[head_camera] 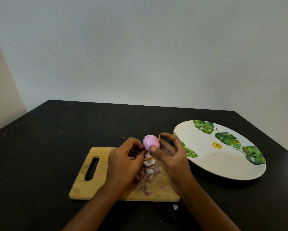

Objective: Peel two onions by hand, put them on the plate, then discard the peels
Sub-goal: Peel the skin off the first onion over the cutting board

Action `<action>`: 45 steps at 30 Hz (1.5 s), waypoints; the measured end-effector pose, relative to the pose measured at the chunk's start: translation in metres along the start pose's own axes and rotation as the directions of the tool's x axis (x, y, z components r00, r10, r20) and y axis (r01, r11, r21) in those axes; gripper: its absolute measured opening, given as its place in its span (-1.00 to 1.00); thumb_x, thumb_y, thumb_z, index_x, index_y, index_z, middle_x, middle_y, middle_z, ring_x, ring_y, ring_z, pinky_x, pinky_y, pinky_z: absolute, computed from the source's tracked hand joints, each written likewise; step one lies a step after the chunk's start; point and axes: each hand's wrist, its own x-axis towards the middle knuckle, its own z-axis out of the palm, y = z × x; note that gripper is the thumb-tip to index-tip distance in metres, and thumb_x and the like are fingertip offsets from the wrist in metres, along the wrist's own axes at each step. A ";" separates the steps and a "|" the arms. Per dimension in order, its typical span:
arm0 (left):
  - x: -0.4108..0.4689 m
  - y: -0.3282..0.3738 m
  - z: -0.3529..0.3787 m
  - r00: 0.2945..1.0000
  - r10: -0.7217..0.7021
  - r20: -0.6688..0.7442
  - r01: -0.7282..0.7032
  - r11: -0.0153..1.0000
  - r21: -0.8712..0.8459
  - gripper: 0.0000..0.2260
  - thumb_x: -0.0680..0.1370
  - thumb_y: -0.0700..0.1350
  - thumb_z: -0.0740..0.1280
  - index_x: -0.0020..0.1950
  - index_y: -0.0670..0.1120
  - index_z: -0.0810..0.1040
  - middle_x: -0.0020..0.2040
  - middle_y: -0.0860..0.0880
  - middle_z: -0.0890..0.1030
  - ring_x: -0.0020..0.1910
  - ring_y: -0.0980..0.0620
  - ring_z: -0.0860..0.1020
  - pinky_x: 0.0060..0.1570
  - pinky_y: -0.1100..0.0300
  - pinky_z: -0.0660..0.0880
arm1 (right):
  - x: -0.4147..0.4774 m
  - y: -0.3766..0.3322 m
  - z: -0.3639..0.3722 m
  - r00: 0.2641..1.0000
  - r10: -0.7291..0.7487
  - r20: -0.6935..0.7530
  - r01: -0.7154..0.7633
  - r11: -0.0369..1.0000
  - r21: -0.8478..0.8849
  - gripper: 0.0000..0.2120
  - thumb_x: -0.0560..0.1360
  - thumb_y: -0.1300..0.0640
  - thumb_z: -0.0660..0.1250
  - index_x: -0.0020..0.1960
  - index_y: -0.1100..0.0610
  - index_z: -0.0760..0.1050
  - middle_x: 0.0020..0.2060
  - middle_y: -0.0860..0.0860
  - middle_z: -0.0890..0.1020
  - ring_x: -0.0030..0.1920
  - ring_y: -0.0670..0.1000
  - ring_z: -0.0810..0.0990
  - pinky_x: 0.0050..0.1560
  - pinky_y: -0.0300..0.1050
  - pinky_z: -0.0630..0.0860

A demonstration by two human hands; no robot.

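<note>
Left hand curls, hold unclear, beside the right hand at frame centre. Plate waits right; board below catches peels. Right hand grips the nearly bare onion: best strip its tip scrap over the board.

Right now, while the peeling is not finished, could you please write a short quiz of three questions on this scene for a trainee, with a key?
1. Multiple choice: the right hand grips A, a knife; B, the pink onion; C, a spoon.
2. True or false: an onion lies on the plate.
3. Fill in: the loose peels lie on the wooden ____.
Key: 1 B; 2 false; 3 cutting board.
</note>
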 end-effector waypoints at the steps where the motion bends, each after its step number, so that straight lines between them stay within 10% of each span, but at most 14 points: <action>1: 0.000 0.001 0.000 1.000 -0.004 -0.007 0.004 1.000 0.005 -0.74 0.39 -0.22 0.46 -0.16 0.11 0.49 -0.29 0.20 0.56 -0.19 0.25 0.57 -0.26 0.46 0.48 | -0.001 0.001 0.001 0.997 -0.067 0.022 0.069 0.996 -0.064 -0.50 0.31 0.22 0.53 0.16 -0.01 0.43 0.07 -0.09 0.62 0.06 -0.17 0.64 -0.02 -0.28 0.58; 9: -0.001 -0.005 0.004 0.997 -0.065 -0.051 0.069 0.995 0.071 -0.75 0.40 -0.16 0.46 -0.20 0.13 0.44 -0.31 0.19 0.54 -0.24 0.25 0.55 -0.26 0.44 0.47 | -0.006 0.010 0.007 0.968 -0.232 0.098 0.246 0.955 -0.166 -0.46 0.36 0.42 0.48 0.15 -0.02 0.40 0.14 -0.04 0.59 0.15 -0.15 0.59 0.06 -0.28 0.56; 17: 0.001 -0.008 0.003 0.996 -0.038 -0.084 0.050 0.988 0.144 -0.63 0.47 -0.13 0.40 0.26 0.03 0.46 -0.12 0.05 0.64 -0.17 0.16 0.57 -0.15 0.30 0.49 | 0.002 0.007 -0.006 0.976 -0.186 0.114 0.196 0.977 -0.085 -0.44 0.35 0.49 0.45 0.19 0.03 0.40 0.14 -0.02 0.58 0.15 -0.17 0.59 0.00 -0.33 0.54; 26: 0.002 0.001 0.001 0.999 0.008 -0.040 -0.012 0.994 -0.109 -0.82 0.48 -0.06 0.34 0.07 0.02 0.56 -0.07 0.16 0.60 -0.05 0.26 0.56 -0.18 0.47 0.48 | 0.007 0.011 -0.013 0.977 -0.100 0.186 0.117 0.990 -0.080 -0.51 0.36 0.37 0.48 0.18 0.01 0.45 0.11 -0.04 0.62 0.13 -0.10 0.62 -0.01 -0.27 0.57; 45: 0.003 -0.006 -0.006 0.959 0.278 0.055 -0.283 0.943 0.173 -0.74 0.45 -0.04 0.29 -0.02 -0.18 0.65 -0.17 -0.05 0.68 -0.15 0.29 0.52 -0.06 0.58 0.41 | 0.008 0.013 -0.014 0.932 -0.197 0.305 0.242 0.963 -0.117 -0.56 0.39 0.40 0.43 0.18 0.04 0.52 0.09 -0.16 0.66 0.17 -0.09 0.61 0.05 -0.29 0.54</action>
